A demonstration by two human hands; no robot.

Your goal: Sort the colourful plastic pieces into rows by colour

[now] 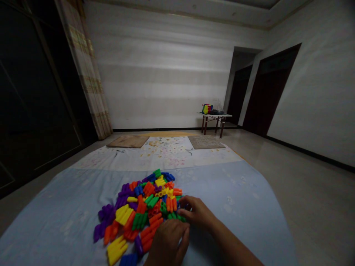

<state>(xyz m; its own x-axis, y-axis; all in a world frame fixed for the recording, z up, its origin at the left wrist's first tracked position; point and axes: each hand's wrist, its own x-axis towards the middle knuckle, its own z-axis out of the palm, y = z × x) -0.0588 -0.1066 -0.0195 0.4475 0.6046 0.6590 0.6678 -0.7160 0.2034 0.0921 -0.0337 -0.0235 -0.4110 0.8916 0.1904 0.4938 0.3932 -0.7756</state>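
A heap of plastic building blocks [141, 205], shaped like rows of joined tubes, lies on the blue floral sheet [238, 199]. They are purple, yellow, orange, green and blue. At the heap's near right edge is my left hand [169, 240], its back toward me and its fingers curled down; whatever lies under them is hidden. My right hand [197, 212] is at the right edge, thumb and forefinger apart, close to a green block [177, 217] and an orange block [171, 204]. Whether its fingertips touch them cannot be made out.
Two flat boards, a brown one [128, 141] and a greyish one [206, 142], lie at the far end of the sheet. Beyond stands a small table [215, 115] bearing a colourful bag [207, 109]. A curtain [90, 81] hangs at left; dark doors are at right.
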